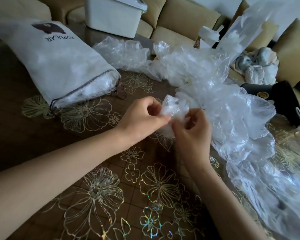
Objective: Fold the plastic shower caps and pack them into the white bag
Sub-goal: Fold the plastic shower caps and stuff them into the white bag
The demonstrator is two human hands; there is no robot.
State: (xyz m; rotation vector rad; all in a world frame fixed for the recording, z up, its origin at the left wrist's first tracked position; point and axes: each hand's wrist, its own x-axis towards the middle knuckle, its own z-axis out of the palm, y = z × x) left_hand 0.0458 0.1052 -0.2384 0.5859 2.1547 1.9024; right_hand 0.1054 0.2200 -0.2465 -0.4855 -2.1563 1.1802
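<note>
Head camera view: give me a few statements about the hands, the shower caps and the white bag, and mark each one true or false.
1. The left hand and right hand both pinch one crumpled shower cap. True.
2. The white bag lies on its side, with clear plastic showing at its mouth. True.
3. The white bag lies to the right of the hands. False: it lies to their left.
4. The heap of loose caps sits inside the white box. False: the heap lies on the tablecloth, right of the hands; the box stands at the back.
5. The tablecloth is plain. False: it bears flower outlines.
</note>
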